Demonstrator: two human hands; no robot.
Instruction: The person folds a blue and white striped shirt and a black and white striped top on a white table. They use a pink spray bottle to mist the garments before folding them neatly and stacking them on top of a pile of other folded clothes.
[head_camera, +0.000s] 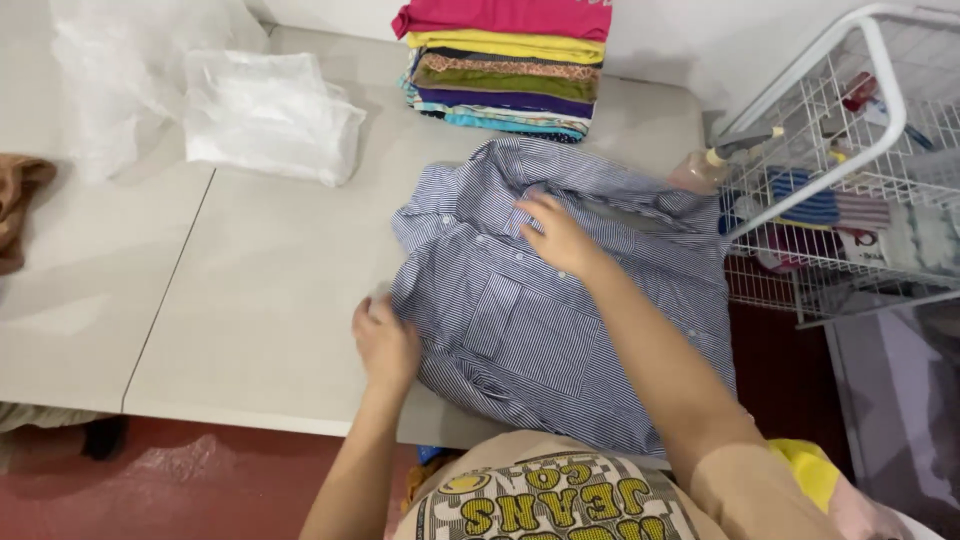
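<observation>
1. Centrally, a blue striped shirt (540, 320) lies spread and rumpled on the grey table (260, 290), its near hem at the table's front edge.
2. Left hand (385, 345) rests on the shirt's left edge, fingers curled over the fabric; whether it pinches the cloth cannot be told.
3. Right hand (560, 235) lies flat and loose on the placket below the collar, fingers spread, gripping nothing.
4. Behind the shirt, a stack of folded clothes (505, 65) stands at the table's far edge.
5. Left of the stack lie clear plastic bags (265, 115); a brown cloth (18, 205) lies at the far left.
6. Right of the shirt, touching it, stands a white wire basket (850, 160) with a spray bottle (715, 165) beside it.
</observation>
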